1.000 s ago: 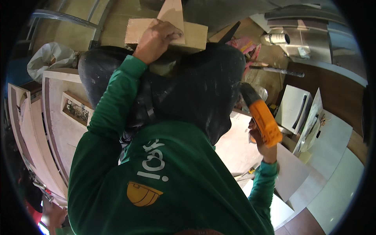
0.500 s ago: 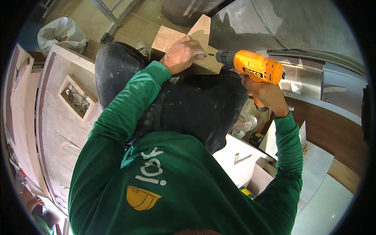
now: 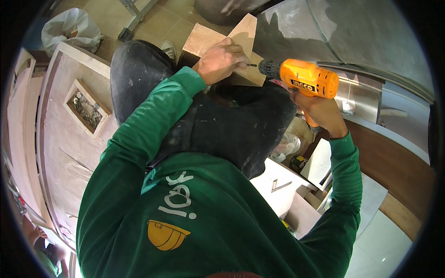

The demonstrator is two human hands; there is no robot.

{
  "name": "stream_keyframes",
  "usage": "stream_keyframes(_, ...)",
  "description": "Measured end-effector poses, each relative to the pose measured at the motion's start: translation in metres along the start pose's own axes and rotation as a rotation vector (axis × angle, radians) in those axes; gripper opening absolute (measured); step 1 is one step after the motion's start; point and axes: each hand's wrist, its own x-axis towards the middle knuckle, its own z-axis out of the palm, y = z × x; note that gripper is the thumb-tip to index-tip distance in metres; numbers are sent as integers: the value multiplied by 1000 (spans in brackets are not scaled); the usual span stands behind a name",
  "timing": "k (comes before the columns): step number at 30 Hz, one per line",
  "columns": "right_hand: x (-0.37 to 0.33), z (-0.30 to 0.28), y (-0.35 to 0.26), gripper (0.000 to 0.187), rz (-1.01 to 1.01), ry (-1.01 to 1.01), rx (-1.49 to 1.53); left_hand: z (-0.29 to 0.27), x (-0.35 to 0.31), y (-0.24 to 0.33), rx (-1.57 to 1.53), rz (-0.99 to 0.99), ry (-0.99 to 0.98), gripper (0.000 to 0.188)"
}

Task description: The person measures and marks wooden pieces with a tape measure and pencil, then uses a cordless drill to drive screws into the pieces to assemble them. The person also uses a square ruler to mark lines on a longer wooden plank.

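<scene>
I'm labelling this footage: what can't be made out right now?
All head view:
Drill handle: partly covered by the right hand.
Wooden block: middle hidden by the left hand.
Bit tip: too small to tell whether touching anything.
Co-worker, lower left: blurred, cut off by rim.

We see rough, matt wood in the block (image 3: 203, 40), smooth, glossy plastic on the orange drill (image 3: 308, 78), matt cloth in the green sweatshirt (image 3: 204, 236), wrinkled plastic in the white sack (image 3: 74, 28).

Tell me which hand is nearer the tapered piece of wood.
Left: the left hand is on the tapered piece of wood; the right hand is apart, off to its right, gripping the orange drill.
</scene>
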Motion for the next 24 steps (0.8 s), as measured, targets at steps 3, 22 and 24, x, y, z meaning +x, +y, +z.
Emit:
stream_keyframes(3, -2, -2, -8, 33, -8, -21, -1, 0, -2, 3, 8, -65, -28, 14)
stream_keyframes(22, 15, -25, -33, 16, -698, -171, -850, -3, -1, 2, 20, -1, -40, 18)
stream_keyframes(24, 16, -21, -42, 17, -499, -213, -737, -2, -2, 0, 39, -19, -63, 19)
